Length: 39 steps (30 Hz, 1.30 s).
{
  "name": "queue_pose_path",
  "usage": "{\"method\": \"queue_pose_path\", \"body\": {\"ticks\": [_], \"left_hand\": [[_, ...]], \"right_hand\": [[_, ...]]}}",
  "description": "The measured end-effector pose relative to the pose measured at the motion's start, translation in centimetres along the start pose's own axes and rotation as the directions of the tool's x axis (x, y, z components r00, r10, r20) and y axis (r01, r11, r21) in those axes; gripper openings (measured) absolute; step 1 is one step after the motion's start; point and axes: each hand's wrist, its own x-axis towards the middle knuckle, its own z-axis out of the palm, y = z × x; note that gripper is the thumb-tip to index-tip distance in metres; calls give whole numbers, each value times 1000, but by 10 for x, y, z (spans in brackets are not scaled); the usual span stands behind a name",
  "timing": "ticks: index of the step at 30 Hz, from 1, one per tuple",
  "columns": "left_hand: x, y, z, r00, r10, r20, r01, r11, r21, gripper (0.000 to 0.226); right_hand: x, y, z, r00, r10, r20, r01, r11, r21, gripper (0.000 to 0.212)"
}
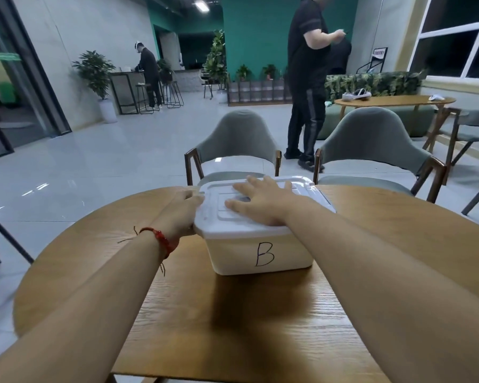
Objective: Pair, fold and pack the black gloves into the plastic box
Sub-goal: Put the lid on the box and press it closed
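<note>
Saw no black gloves, only the plastic box point(260, 252) lidded at frame centre, with right hand point(260, 201) spread flat on top and left hand point(181, 214) gripping its left rim; judged packing finished or unstarted.

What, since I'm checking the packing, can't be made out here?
Head view only:
Gloves: none visible; the box's opaque walls and lid hide any inside.
Left hand: fingertips hidden at the lid's rim.
White things on the far table: too small to name.
</note>
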Motion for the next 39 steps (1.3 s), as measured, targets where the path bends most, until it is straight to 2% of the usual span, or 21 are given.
{"method": "queue_pose_path", "body": {"ticks": [2, 5, 8, 10, 12, 14, 15, 16, 19, 20, 22, 24, 26, 28, 30, 32, 33, 34, 36, 38, 39], "left_hand": [[0, -6, 0, 996, -84, 1, 83, 988, -128, 27], [1, -9, -5, 971, -206, 123, 236, 907, -348, 62], [7, -5, -17, 971, -208, 120, 241, 826, -510, 75], [8, 7, -19, 974, -199, 103, 223, 811, -540, 78], [-10, 24, -7, 982, -140, 128, 178, 917, -356, 74], [-35, 38, 9, 991, 8, 134, -8, 1000, 1, 50], [-59, 54, 18, 994, 42, 98, -60, 980, 192, 33], [-56, 55, 20, 992, 84, 97, -110, 944, 311, 30], [-19, 49, 15, 991, 31, 130, -77, 926, 370, 55], [-13, 51, 19, 986, 74, 147, -131, 894, 428, 53], [-6, 56, 42, 945, 224, 240, -323, 770, 551, 45], [-3, 66, 71, 903, 310, 298, -428, 724, 541, 43], [1, 72, 87, 884, 311, 349, -458, 726, 513, 46], [9, 70, 95, 886, 269, 377, -447, 708, 546, 52], [14, 61, 102, 875, 238, 422, -472, 613, 634, 51], [22, 49, 107, 864, 207, 459, -503, 406, 763, 58], [27, 46, 108, 872, 173, 458, -489, 344, 801, 63], [32, 44, 110, 877, 148, 458, -481, 307, 821, 68], [33, 46, 111, 867, 155, 474, -499, 251, 830, 75], [35, 46, 113, 863, 162, 479, -506, 249, 826, 73], [36, 45, 113, 866, 166, 472, -500, 260, 826, 72]], "right_hand": [[1, 0, 0, 1000, 17, 1, -17, 1000, -19, 83], [-2, -5, 1, 999, 48, -2, -48, 998, -46, 83], [-5, -9, 3, 997, 73, 4, -73, 995, -61, 82], [-8, -10, 2, 996, 84, -9, -84, 994, -66, 82], [-10, -10, 3, 996, 91, -5, -92, 994, -59, 82], [-9, -11, 5, 996, 92, -4, -92, 994, -67, 83], [-9, -11, 6, 995, 96, 3, -96, 993, -75, 84], [-9, -12, 5, 995, 100, 9, -99, 992, -78, 85], [-7, -12, 5, 995, 96, 8, -95, 994, -56, 80], [-7, -11, 4, 996, 89, 15, -88, 995, -55, 74], [-9, -11, 2, 998, 65, 27, -63, 995, -74, 61], [-14, -10, -7, 998, 65, -20, -66, 998, -24, 55], [-20, -3, -18, 984, 125, -124, -111, 987, 113, 40], [-27, 16, -25, 954, 231, -190, -203, 967, 156, 28], [-38, 43, -31, 918, 346, -196, -311, 932, 189, 24], [-49, 73, -31, 877, 448, -172, -372, 862, 344, 32], [-53, 86, -28, 859, 489, -150, -373, 799, 472, 34], [-59, 96, -22, 839, 531, -118, -351, 695, 628, 31], [-70, 108, -7, 814, 581, 17, -294, 386, 874, 26], [-78, 115, 9, 813, 572, 110, -224, 132, 966, 36], [-80, 116, 16, 824, 551, 128, -184, 47, 982, 42]]}}
